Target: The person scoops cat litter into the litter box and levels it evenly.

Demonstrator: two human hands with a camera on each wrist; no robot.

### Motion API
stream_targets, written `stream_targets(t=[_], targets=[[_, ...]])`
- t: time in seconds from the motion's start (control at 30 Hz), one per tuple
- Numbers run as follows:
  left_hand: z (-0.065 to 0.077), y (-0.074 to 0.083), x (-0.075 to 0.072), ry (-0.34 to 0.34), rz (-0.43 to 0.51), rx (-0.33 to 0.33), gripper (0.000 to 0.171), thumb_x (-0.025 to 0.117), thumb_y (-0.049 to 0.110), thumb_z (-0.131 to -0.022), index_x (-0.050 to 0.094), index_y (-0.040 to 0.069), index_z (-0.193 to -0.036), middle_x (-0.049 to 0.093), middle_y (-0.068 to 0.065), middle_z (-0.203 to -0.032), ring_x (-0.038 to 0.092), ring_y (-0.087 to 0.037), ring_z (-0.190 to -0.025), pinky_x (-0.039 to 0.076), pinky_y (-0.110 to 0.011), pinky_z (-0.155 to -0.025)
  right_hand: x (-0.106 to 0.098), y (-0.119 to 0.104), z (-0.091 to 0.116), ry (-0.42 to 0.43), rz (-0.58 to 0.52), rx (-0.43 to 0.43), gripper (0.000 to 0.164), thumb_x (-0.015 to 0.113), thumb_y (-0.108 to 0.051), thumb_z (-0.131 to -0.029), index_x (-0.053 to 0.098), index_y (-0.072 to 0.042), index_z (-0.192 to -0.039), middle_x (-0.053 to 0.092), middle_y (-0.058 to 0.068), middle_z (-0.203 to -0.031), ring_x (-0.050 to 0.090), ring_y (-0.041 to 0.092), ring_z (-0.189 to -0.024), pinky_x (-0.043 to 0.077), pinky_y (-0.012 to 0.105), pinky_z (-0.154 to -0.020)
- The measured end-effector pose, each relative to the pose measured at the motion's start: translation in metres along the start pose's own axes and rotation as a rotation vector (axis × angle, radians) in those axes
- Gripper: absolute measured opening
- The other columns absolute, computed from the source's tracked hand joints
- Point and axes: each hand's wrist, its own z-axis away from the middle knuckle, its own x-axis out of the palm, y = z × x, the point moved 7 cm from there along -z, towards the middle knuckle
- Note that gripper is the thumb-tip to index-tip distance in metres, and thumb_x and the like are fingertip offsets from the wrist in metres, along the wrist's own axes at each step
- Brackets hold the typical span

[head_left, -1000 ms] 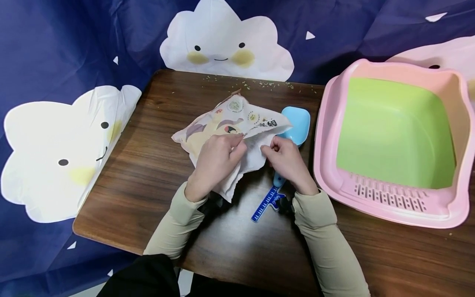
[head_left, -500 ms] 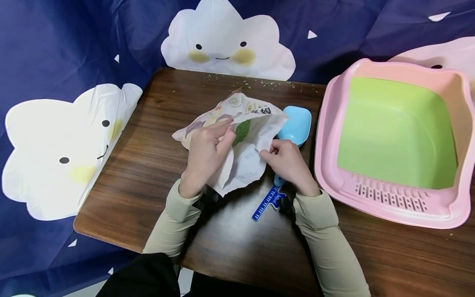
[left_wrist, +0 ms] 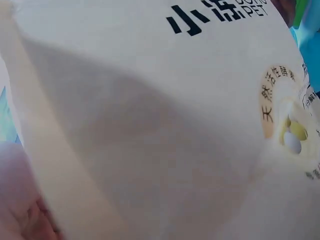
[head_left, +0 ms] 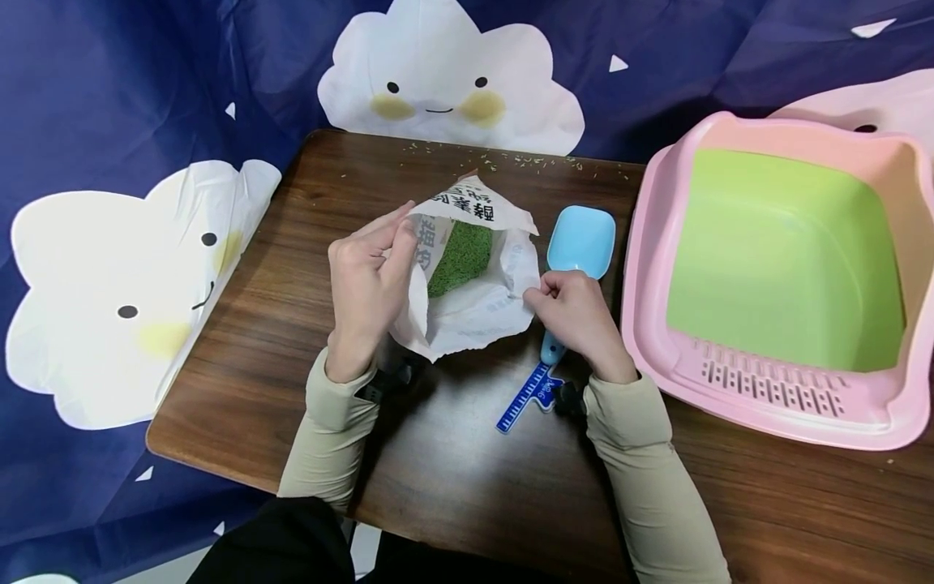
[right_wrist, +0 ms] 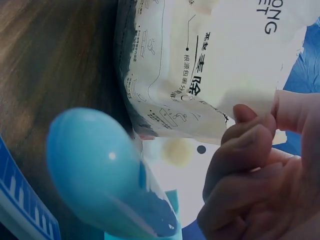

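A white printed cat litter bag (head_left: pixel 485 320) stands on the table with its torn mouth wide apart. Green granular cat litter (head_left: pixel 465 258) shows inside. My left hand (head_left: pixel 368 284) pinches the left edge of the mouth between thumb and fingers. On the opposite edge, my right hand (head_left: pixel 579 312) pinches the paper, thumb against curled fingers, as the right wrist view also shows. The left wrist view is mostly filled by the bag's printed face (left_wrist: pixel 175 125). Beneath the right hand lies a light blue litter scoop (head_left: pixel 581 238), its handle partly covered by that hand.
A pink litter box (head_left: pixel 773 393) with a green inside stands at the right. A blue clip (head_left: pixel 521 397) with piano-key markings lies by the scoop's handle. Loose crumbs (head_left: pixel 511 156) are scattered along the table's back edge. A dark blue cloud-print cloth (head_left: pixel 657 49) hangs behind.
My left hand has moved left and up, drawing the bag's mouth apart so the green litter shows. The right hand keeps its pinch and has shifted slightly. More of the scoop is uncovered.
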Motion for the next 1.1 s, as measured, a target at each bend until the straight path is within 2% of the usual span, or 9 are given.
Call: stream_targets(t=[0.07,0.17,0.27,0.4,0.5,0.6,0.87,1.0,1.1], targets=[[0.000,0.000,0.000,0.003,0.012,-0.007,0.029,0.054,0.009,-0.091,0.077,-0.002,-0.077,0.073,-0.013,-0.103,0.073,-0.023,-0.091,0.056,-0.029,-0.062,0.002,0.000,0.001,-0.021,0.004,0.001,0.025,0.053,-0.016,-0.081,0.048,-0.013,-0.057,0.034,-0.007,-0.048,0.036,0.012,-0.047,0.032,0.024,-0.046],[0.000,0.002,0.001,-0.002,0.025,0.007,0.035,0.053,0.008,-0.091,0.072,-0.002,-0.064,0.073,-0.014,-0.104,0.074,-0.025,-0.083,0.037,-0.023,-0.045,0.006,0.000,0.002,-0.058,0.014,0.003,0.025,0.054,-0.017,-0.082,0.047,-0.013,-0.058,0.034,-0.007,-0.049,0.036,0.011,-0.047,0.033,0.024,-0.047],[0.000,0.004,0.001,0.013,0.048,0.017,0.038,0.053,0.007,-0.091,0.068,-0.002,-0.058,0.073,-0.015,-0.104,0.074,-0.025,-0.085,0.027,-0.022,-0.043,0.010,-0.001,0.002,-0.094,0.026,0.002,0.028,0.059,-0.024,-0.086,0.049,-0.013,-0.062,0.037,-0.006,-0.052,0.039,0.012,-0.049,0.035,0.025,-0.049],[-0.002,0.005,-0.002,0.056,0.068,0.025,0.040,0.054,0.006,-0.091,0.065,-0.003,-0.054,0.073,-0.015,-0.103,0.072,-0.023,-0.095,0.035,-0.024,-0.045,0.015,-0.005,0.002,-0.085,0.053,-0.036,0.039,0.065,-0.035,-0.089,0.047,-0.013,-0.062,0.038,-0.005,-0.055,0.039,0.012,-0.052,0.032,0.025,-0.050],[-0.004,0.006,-0.005,0.082,0.078,0.028,0.038,0.056,0.006,-0.091,0.067,-0.004,-0.056,0.073,-0.015,-0.103,0.072,-0.021,-0.098,0.052,-0.031,-0.057,0.015,-0.009,0.001,-0.022,0.051,-0.082,0.038,0.066,-0.031,-0.088,0.051,-0.012,-0.060,0.036,-0.006,-0.053,0.036,0.012,-0.051,0.029,0.025,-0.047],[-0.005,0.006,-0.008,0.103,0.092,0.033,0.037,0.056,0.006,-0.092,0.068,-0.005,-0.058,0.073,-0.015,-0.104,0.071,-0.019,-0.100,0.057,-0.038,-0.067,0.011,-0.012,0.001,0.058,0.038,-0.122,0.036,0.064,-0.022,-0.088,0.053,-0.010,-0.057,0.035,-0.006,-0.049,0.036,0.012,-0.048,0.029,0.026,-0.045],[-0.009,0.012,-0.023,0.217,0.100,0.098,0.038,0.054,0.007,-0.092,0.065,-0.005,-0.057,0.073,-0.014,-0.105,0.071,-0.018,-0.099,0.031,-0.025,-0.050,0.004,-0.015,0.002,0.174,0.010,-0.144,0.033,0.058,-0.010,-0.086,0.052,-0.012,-0.053,0.039,-0.004,-0.048,0.039,0.014,-0.048,0.031,0.026,-0.046],[-0.010,0.015,-0.022,0.187,0.095,0.106,0.042,0.055,0.007,-0.091,0.060,-0.003,-0.051,0.073,-0.013,-0.105,0.071,-0.019,-0.099,0.036,-0.024,-0.053,0.003,-0.016,0.002,0.207,0.001,-0.156,0.034,0.055,-0.009,-0.085,0.047,-0.013,-0.052,0.037,-0.003,-0.049,0.037,0.014,-0.048,0.029,0.025,-0.047],[-0.009,0.016,-0.019,0.131,0.065,0.087,0.031,0.056,0.008,-0.090,0.074,-0.001,-0.066,0.074,-0.011,-0.103,0.072,-0.021,-0.097,0.049,-0.025,-0.062,0.001,-0.015,0.001,0.232,0.005,-0.147,0.035,0.054,-0.009,-0.086,0.046,-0.013,-0.051,0.037,-0.003,-0.048,0.037,0.014,-0.048,0.028,0.024,-0.046]])
